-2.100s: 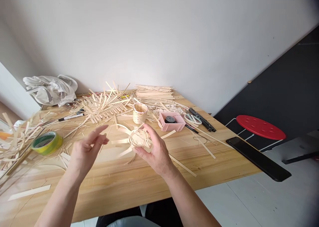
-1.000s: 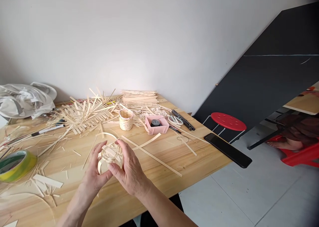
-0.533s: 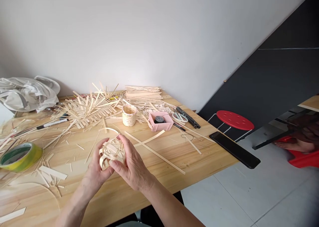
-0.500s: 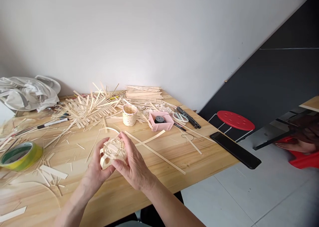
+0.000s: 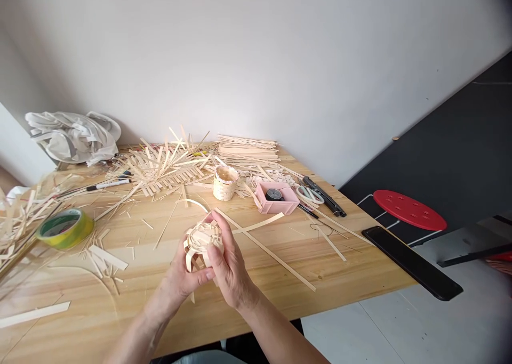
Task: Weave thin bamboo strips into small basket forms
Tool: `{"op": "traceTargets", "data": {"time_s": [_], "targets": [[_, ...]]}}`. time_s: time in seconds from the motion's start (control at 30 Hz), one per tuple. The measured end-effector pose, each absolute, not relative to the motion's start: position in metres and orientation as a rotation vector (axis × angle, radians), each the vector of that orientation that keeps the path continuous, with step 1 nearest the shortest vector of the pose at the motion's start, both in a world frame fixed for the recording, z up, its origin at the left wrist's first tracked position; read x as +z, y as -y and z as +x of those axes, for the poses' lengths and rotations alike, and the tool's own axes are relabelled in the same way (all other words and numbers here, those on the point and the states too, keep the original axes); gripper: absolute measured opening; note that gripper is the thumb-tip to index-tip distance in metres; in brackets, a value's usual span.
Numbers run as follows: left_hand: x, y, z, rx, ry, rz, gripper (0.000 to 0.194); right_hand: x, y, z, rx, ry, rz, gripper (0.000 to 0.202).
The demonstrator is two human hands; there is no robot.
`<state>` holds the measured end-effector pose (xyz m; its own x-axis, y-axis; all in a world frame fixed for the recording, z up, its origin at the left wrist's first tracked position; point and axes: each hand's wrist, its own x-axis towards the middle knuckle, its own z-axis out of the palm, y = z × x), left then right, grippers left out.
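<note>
A small round woven piece of pale strips (image 5: pixel 203 238) is held between both hands above the near part of the wooden table (image 5: pixel 280 278). My left hand (image 5: pixel 182 276) grips it from the left and below, thumb along its lower edge. On its right side, my right hand (image 5: pixel 229 257) has its thumb pressed on the front and its fingers around the back. Loose strip ends bend down from the piece. Behind it stands a small woven cup (image 5: pixel 225 183). Long flat strips (image 5: pixel 276 255) lie crossed to the right of my hands.
Strip piles (image 5: pixel 164 167) cover the table's back. Yellow-green tape (image 5: pixel 65 228) lies left. Rightward are a pink box (image 5: pixel 277 197), white-handled scissors (image 5: pixel 311 194), a black cutter (image 5: pixel 325 196) and a black phone-like object (image 5: pixel 412 261) at the edge. A red stool (image 5: pixel 410 209) stands beyond.
The view has shifted, so the table's objects appear farther right. The woven piece has tilted a little in my hands, and my right thumb has moved up onto its front.
</note>
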<state>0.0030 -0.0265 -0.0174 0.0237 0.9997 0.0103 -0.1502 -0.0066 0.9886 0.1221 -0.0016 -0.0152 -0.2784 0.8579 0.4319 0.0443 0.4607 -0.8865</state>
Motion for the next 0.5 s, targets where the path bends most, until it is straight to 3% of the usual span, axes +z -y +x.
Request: {"op": "traceTargets", "data": {"time_s": [0.17,0.5], "targets": [[-0.02,0.024,0.0,1.289,-1.189,1.229,0.092,-0.019,0.004,0.126,0.991,1.749,-0.793,0.065],[-0.027,0.022,-0.007,1.385,-1.221,1.27,0.071,-0.02,0.005,0.124,1.06,1.801,-0.744,0.065]]}}
